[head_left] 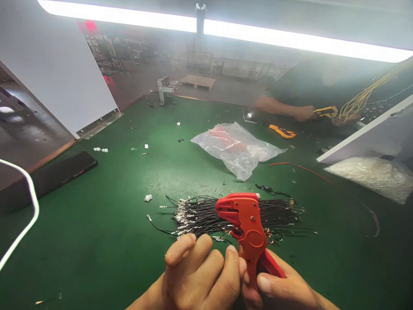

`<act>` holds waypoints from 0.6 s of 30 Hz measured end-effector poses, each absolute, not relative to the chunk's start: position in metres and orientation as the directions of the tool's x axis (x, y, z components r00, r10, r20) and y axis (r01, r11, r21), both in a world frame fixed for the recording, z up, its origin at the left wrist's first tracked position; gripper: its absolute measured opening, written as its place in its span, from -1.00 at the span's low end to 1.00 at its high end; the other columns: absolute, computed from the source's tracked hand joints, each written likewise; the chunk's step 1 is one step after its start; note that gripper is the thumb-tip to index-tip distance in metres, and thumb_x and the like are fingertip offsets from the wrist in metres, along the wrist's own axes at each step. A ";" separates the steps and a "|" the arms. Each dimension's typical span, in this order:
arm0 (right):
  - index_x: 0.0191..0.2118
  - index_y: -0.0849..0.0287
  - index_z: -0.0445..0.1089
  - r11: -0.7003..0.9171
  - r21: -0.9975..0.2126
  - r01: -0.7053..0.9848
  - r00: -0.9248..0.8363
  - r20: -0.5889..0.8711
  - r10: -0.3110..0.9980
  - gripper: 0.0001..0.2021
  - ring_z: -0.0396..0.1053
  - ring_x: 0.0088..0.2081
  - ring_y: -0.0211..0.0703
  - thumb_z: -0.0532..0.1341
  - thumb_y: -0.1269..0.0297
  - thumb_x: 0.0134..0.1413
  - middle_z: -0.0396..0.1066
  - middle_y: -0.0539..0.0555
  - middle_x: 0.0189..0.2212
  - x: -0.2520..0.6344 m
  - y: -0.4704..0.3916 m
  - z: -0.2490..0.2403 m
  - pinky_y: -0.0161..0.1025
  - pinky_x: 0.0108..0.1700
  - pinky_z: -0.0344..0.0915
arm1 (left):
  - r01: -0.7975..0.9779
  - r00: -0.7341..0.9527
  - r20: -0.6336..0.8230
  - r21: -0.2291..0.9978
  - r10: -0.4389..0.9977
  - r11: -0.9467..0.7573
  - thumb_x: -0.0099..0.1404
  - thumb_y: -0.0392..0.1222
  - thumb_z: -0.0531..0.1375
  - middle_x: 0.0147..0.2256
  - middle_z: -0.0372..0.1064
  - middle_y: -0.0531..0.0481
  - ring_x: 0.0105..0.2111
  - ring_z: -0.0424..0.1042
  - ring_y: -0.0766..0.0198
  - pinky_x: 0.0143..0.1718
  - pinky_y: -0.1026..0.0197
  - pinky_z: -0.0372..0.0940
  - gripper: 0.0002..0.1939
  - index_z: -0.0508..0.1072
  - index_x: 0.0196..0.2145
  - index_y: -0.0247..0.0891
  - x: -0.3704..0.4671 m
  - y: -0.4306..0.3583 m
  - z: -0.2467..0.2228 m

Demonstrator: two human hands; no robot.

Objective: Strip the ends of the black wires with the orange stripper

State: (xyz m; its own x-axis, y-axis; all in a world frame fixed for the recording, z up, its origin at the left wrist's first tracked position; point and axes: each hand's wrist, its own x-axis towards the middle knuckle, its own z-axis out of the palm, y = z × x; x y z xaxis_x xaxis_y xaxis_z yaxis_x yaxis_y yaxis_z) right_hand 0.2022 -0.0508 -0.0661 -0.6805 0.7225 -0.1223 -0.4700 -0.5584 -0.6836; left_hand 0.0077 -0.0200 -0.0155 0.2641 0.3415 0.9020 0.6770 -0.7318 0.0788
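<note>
My right hand (280,282) is wrapped around the handles of a red wire stripper (253,234), held upright with its jaws toward the left. Beside it, my left hand (203,273) is closed, fingers curled, its fingertips against the stripper's handle and my right fingers. Whatever the left fingertips pinch is too hidden to name. Behind the tool lies a bundle of black wires (203,215) on the green table mat (122,241). Metal terminals show at the bundle's left end and bare copper ends at its right.
A clear plastic bag (238,150) lies beyond the wires. Orange-handled pliers (282,131) rest near a co-worker's arm (284,107). A red wire (300,167) and another bag (371,172) are at right. A black phone-like slab (64,172) and white cable (32,193) are at left.
</note>
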 end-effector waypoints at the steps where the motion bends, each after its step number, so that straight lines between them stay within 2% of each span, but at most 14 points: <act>1: -0.27 0.26 0.34 -0.560 -0.684 -0.467 -0.681 -0.126 0.722 -0.68 0.13 -0.51 -0.36 0.31 0.06 0.15 0.19 -0.05 -0.52 0.202 -0.051 -0.066 -0.39 -0.44 0.10 | 0.678 0.260 0.904 0.080 0.340 -0.731 0.36 -0.37 0.13 -0.70 0.28 0.20 -0.55 0.35 0.35 -0.18 0.17 0.10 -0.81 0.49 -0.40 -0.30 0.008 -0.020 -0.015; 7: -0.27 0.24 0.33 -0.578 -0.674 -0.461 -0.675 -0.157 0.721 -0.64 0.05 -0.55 -0.40 0.28 -0.01 0.17 0.15 -0.08 -0.53 0.201 -0.051 -0.066 -0.44 -0.50 0.07 | 0.682 0.279 0.882 0.096 0.379 -0.725 0.34 -0.39 0.14 -0.69 0.31 0.18 -0.53 0.38 0.33 -0.20 0.16 0.09 -0.82 0.49 -0.40 -0.32 0.007 -0.021 -0.013; 14: -0.29 0.22 0.34 -0.571 -0.693 -0.440 -0.676 -0.163 0.719 -0.64 0.09 -0.58 -0.38 0.30 -0.03 0.14 0.17 -0.10 -0.58 0.200 -0.053 -0.070 -0.40 -0.51 0.07 | 0.683 0.289 0.892 0.062 0.347 -0.728 0.35 -0.39 0.14 -0.69 0.29 0.19 -0.54 0.35 0.33 -0.17 0.17 0.08 -0.81 0.50 -0.41 -0.32 0.005 -0.019 -0.014; 18: -0.37 0.15 0.29 -0.555 -0.716 -0.424 -0.612 -0.226 0.758 -0.62 -0.01 -0.67 -0.39 0.29 -0.09 0.11 0.15 -0.13 -0.65 0.200 -0.053 -0.070 -0.37 -0.60 0.04 | 0.678 0.330 0.857 0.077 0.396 -0.731 0.35 -0.39 0.16 -0.67 0.30 0.19 -0.55 0.35 0.36 -0.14 0.15 0.06 -0.83 0.54 -0.36 -0.36 0.004 -0.018 -0.014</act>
State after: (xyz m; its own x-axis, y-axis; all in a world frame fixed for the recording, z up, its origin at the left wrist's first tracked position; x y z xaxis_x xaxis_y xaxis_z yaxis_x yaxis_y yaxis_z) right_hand 0.1999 -0.0526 -0.0702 -0.6117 0.7583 -0.2256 -0.4236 -0.5547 -0.7161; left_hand 0.0038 -0.0179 -0.0145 0.3301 0.3960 0.8568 0.6781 -0.7310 0.0766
